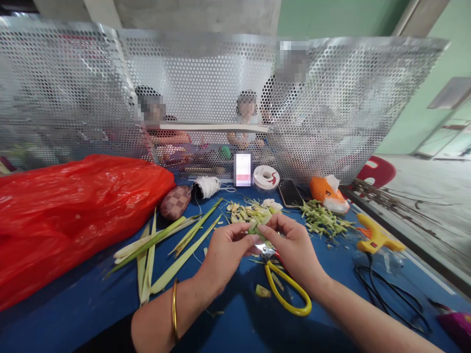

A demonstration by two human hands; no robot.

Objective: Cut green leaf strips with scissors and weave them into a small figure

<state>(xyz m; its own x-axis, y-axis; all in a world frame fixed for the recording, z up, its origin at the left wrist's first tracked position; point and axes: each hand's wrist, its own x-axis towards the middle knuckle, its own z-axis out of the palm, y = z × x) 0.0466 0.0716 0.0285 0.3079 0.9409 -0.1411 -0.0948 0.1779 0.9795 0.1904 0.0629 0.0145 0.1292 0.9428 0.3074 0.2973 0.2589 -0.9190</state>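
Shaping now, apparently, a green leaf piece (253,229), pinched between left hand (228,248) and right hand (294,245), next likely needing a steady hold above the shears (270,266).

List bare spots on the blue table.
Free: blue table between red bag and leaf strips, near side; mostly bare between left forearm and yellow shears. Crowded: mid-table trimmings; back row, white string to tissue pack.

Green leaf piece (253,229); yellow-handled scissors (270,270); brown-checked pouch (176,202).
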